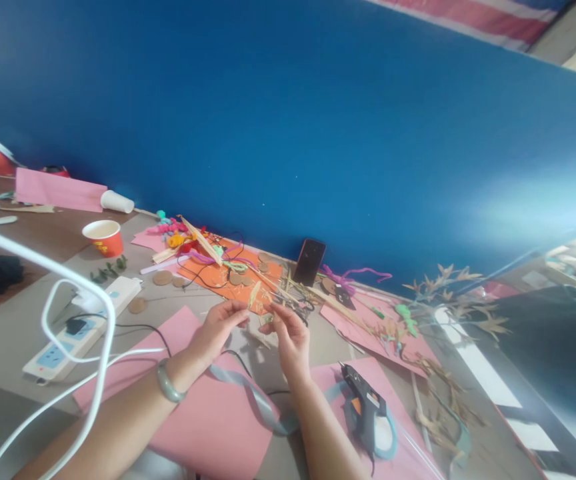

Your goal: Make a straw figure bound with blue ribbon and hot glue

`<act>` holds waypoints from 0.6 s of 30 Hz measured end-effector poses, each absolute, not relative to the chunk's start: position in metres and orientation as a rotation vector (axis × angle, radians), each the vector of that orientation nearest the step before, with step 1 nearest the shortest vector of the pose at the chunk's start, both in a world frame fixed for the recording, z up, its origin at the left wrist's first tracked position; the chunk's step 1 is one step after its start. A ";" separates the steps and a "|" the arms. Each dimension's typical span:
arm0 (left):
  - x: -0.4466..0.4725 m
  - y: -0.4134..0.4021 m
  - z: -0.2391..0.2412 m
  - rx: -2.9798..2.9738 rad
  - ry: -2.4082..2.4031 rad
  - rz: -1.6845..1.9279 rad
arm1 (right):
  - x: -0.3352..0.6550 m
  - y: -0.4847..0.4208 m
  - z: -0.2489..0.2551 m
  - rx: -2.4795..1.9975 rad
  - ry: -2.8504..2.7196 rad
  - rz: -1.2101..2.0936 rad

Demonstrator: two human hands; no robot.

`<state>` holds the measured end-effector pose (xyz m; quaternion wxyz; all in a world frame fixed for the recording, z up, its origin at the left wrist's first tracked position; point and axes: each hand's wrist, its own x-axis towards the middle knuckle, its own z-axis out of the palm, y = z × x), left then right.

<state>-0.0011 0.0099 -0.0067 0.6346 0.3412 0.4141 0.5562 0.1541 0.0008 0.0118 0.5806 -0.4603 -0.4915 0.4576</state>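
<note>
My left hand (225, 319), with a jade-like bangle (169, 383) on its wrist, is closed in a pinch. A thin pale strip like a dried leaf (255, 293) stands up from its fingertips. Just to the right, my right hand (289, 331) is pinched too; what sits between its fingers is too small and blurred to name. More pale dried bits hang in the gap below the fingertips. Beyond the hands lies an orange sheet (213, 265) with wooden discs and scraps on it. A black glue gun (367, 405) rests on pink paper right of my right forearm.
A phone (310, 262) leans against the blue wall (278, 120). At left are a power strip (85, 330), a red paper cup (104, 238) and a white cable (109, 333) looping close to my left arm. Grey ribbon (251, 390) and dried stems (448, 400) lie around.
</note>
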 end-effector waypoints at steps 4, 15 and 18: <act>0.000 0.009 -0.004 0.779 0.940 1.288 | 0.150 -0.007 0.011 -1.135 -1.391 0.861; -0.001 0.004 0.003 0.927 0.986 1.254 | 0.145 -0.003 0.005 -1.157 -1.117 1.049; -0.001 0.004 -0.002 1.021 1.033 1.232 | 0.146 0.000 0.004 -1.155 -1.033 1.151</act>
